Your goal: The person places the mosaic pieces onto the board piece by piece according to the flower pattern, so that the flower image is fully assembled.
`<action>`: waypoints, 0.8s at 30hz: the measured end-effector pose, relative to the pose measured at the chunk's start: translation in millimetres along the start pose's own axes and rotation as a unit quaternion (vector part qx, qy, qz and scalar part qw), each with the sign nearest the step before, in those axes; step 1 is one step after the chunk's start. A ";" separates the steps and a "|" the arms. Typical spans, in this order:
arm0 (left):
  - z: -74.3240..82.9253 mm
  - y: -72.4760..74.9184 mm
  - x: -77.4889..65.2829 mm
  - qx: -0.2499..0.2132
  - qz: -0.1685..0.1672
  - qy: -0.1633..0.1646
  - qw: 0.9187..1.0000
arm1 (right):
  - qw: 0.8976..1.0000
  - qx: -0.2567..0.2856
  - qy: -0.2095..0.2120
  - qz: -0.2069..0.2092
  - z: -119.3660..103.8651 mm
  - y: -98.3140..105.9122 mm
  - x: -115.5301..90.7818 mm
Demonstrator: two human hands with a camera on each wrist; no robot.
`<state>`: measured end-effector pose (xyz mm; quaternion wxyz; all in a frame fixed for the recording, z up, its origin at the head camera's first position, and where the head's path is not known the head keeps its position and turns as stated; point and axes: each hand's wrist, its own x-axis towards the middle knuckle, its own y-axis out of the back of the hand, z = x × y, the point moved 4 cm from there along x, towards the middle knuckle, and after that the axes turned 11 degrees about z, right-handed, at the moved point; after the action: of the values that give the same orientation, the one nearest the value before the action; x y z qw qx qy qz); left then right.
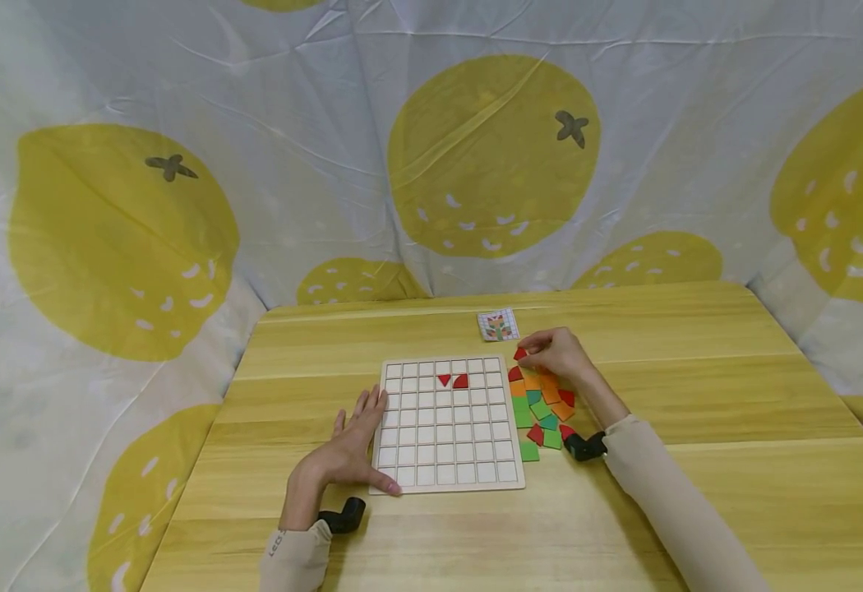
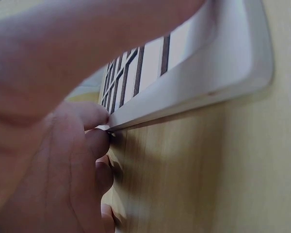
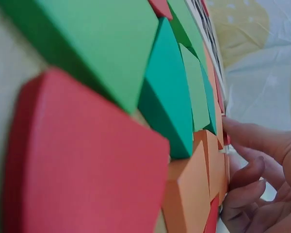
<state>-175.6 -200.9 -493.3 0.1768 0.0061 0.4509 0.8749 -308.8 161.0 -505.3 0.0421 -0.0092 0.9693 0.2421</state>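
Red tile [image 1: 520, 354] pinched in right hand [image 1: 560, 356] may slip if gripped loosely; left hand [image 1: 344, 452], fingers spread, touches board [image 1: 445, 452].

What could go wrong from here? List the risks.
The right hand, pinching a red piece beside the crowded coloured pieces, might brush some aside. If the left hand at the board's edge nudges the board, the two red pieces on it could shift.

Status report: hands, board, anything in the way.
Left hand on left side of pale wooden grid board. Right hand pinching small red piece. Red triangle, red quarter-circle on board. Loose coloured flat pieces crowd its right edge.
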 end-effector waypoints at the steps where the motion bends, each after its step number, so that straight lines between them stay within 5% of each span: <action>1: -0.1 -0.1 0.2 0.000 0.000 0.000 1.000 | 1.000 -0.004 0.002 0.002 -0.1 -0.1 0.2; 24: 0.0 0.6 0.2 0.006 0.002 0.001 1.000 | 1.000 -0.023 0.010 0.009 2.3 -2.2 3.0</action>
<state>-175.9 -201.2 -492.9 0.1749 0.0071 0.4565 0.8723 -311.5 160.1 -508.6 0.0301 -0.0033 0.9639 0.2645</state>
